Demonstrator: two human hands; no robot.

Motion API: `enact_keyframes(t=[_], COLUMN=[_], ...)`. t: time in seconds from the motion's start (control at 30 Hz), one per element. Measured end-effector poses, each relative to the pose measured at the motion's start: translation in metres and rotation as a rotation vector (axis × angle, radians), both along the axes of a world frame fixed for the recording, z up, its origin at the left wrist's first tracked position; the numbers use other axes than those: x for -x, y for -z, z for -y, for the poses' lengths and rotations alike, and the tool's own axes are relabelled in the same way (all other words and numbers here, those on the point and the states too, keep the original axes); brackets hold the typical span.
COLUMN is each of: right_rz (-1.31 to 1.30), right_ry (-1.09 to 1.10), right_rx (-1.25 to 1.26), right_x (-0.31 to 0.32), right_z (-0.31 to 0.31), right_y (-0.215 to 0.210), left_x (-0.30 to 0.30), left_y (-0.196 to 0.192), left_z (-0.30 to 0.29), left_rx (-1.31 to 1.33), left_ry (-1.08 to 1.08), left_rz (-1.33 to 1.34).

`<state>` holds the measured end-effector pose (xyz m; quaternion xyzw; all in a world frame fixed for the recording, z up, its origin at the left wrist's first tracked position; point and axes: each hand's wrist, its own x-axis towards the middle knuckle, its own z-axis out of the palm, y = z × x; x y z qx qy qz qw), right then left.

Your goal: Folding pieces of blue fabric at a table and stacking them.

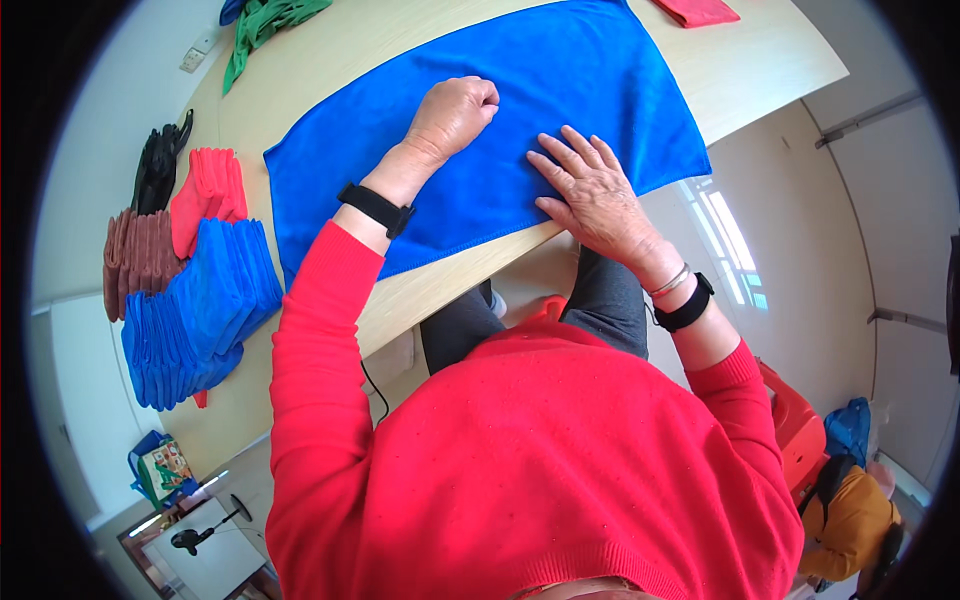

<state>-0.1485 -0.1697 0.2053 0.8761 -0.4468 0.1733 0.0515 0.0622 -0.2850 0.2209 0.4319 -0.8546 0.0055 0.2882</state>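
A large blue towel [390,130] lies spread over the table, with soft creases in its surface. My left hand [455,112] is curled into a fist over the middle of it. The cloth around that fist is not bunched, and no object shows in the fingers. Toward the towel's near right edge, my right hand [598,200] is open, palm down, fingers spread, its fingertips over the cloth. Its palm side is hidden.
Folded blue towels [215,290], brown towels [140,255] and red towels [212,190] are stacked at the left end of the table [390,320]. Beside them is a black glove-like item [160,165]. Green cloth [265,30] and a red cloth [697,10] lie along the far side.
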Motion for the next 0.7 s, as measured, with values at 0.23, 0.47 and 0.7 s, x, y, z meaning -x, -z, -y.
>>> enact_keyframes(t=[0.23, 0.47, 0.7], right_rz=[0.029, 0.058, 0.059], right_ry=[0.005, -0.003, 0.009], right_rx=[-0.015, -0.028, -0.041], right_x=[0.002, 0.014, 0.026], right_z=[0.006, -0.001, 0.000], right_y=[0.011, 0.024, 0.027], left_x=[0.013, -0.013, -0.015], left_y=[0.007, 0.006, 0.012], left_z=[0.006, 0.014, 0.007], left_rx=[0.145, -0.627, -0.606], left_ry=[-0.024, -0.070, -0.136], left_rz=[0.338, -0.463, -0.338])
